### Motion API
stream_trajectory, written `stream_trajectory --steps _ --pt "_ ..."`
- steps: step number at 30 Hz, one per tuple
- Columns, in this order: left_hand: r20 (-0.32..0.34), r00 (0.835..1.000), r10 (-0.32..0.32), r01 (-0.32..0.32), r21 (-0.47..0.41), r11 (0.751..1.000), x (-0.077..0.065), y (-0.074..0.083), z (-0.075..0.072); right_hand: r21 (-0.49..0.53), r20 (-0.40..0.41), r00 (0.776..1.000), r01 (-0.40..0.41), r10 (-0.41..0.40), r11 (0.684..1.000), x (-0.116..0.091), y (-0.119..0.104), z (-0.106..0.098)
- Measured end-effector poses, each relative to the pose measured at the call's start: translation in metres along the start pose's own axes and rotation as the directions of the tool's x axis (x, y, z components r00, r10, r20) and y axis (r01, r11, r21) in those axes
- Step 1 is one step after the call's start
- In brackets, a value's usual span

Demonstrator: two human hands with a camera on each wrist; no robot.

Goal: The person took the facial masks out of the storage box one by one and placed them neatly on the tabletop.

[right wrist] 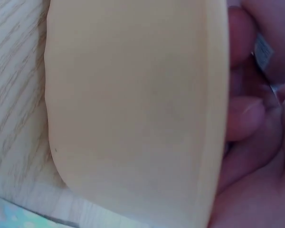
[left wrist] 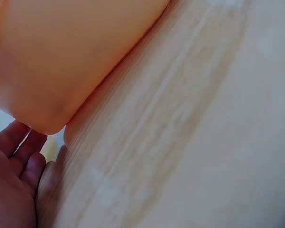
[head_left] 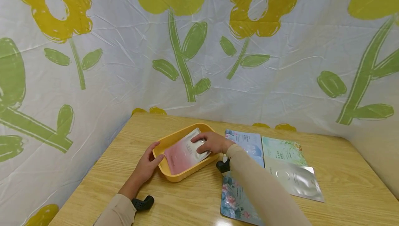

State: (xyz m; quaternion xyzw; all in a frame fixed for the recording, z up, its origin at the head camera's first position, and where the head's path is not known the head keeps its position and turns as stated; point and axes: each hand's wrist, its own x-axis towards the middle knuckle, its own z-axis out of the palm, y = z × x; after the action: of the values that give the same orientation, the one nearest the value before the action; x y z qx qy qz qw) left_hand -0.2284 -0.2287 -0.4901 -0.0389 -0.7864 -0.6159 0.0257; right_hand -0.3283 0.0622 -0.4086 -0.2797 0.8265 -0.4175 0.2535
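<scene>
In the head view a yellow plastic basket (head_left: 196, 168) stands on the table, with a pink-and-white sheet mask packet (head_left: 180, 155) lying tilted inside. My left hand (head_left: 147, 163) holds the basket's left end, thumb at the rim and fingers outside; the left wrist view shows its fingers (left wrist: 21, 142) against the basket's end. My right hand (head_left: 213, 142) reaches in over the right end and grips the packet's upper right part with bent fingers. From the right wrist, the basket wall (right wrist: 133, 104) partly hides those fingers (right wrist: 247, 118).
Right of the basket lie flat packets: a blue one (head_left: 246, 143), a green one (head_left: 285, 150), a silver one (head_left: 300, 179) and a flowered one (head_left: 235, 198) partly under my right forearm. Black wrist devices show at the left cuff (head_left: 143, 203) and right cuff. A flowered cloth (head_left: 218, 91) hangs behind.
</scene>
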Motion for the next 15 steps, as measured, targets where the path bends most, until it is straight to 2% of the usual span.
stream_trajectory --steps 6,15 --pt "0.002 1.0 -0.005 0.005 0.006 1.0 0.001 -0.001 0.0 -0.066 -0.123 0.99 0.057 -0.065 0.996 -0.012 -0.004 -0.008" --pt "0.005 1.0 0.01 -0.01 0.01 1.0 0.0 0.0 -0.001 0.074 -0.177 0.979 0.119 -0.104 0.99 -0.054 -0.004 -0.025"
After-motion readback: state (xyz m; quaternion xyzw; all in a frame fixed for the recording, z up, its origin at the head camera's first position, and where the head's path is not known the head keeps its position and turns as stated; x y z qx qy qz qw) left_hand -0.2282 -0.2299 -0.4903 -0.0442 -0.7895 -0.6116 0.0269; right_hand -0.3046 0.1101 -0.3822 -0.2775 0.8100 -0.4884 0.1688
